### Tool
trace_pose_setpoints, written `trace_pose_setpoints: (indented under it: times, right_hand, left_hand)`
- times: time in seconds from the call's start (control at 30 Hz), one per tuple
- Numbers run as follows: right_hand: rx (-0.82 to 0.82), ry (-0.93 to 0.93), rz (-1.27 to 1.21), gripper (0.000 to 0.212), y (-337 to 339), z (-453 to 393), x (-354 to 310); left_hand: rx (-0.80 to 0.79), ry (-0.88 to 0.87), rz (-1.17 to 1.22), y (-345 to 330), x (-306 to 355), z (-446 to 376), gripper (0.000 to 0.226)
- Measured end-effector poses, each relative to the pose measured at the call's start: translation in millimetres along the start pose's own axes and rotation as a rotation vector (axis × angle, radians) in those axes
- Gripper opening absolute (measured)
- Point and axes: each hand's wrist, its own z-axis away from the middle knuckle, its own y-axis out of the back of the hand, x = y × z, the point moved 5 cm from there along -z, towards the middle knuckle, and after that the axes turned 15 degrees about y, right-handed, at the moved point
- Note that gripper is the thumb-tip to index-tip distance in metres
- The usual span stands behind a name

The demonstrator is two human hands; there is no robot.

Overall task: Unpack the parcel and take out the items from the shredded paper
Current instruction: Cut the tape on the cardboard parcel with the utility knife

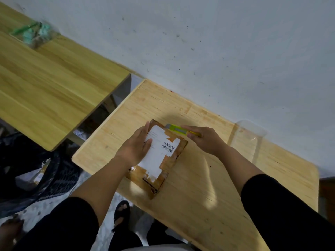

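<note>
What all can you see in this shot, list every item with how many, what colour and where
parcel: one, brown taped cardboard with a white barcode label, on the near table, still sealed
utility knife: one, yellow-green, at the parcel's far end, in the right hand
near table: one, light wood, against the wall
clear plastic container: one, transparent, on the near table by the wall, right of the parcel
far table: one, darker yellowish wood, upper left
clear box: one, with blurred green contents, on the far table
dark bag: one, black, on the floor at left, contents unclear
wall: one, white, speckled
left hand: one, flat on the parcel
right hand: one, gripping the knife
sandalled foot: one, on the floor
</note>
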Motion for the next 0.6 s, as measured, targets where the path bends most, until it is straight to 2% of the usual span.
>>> trace_pose_setpoints:
  times: [0.33,0.6]
  right_hand:
    - [-0.031,-0.015,-0.012,0.036,0.1,-3.1,-3.1]
    - [-0.204,-0.026,0.127,0.035,17.9,-7.9,0.8]
  left_hand:
    - [0.015,-0.013,-0.026,-1.5,-2.8,-3.2,0.062]
    - [0.019,0.037,-0.055,-3.4,-4.9,-6.1,0.062]
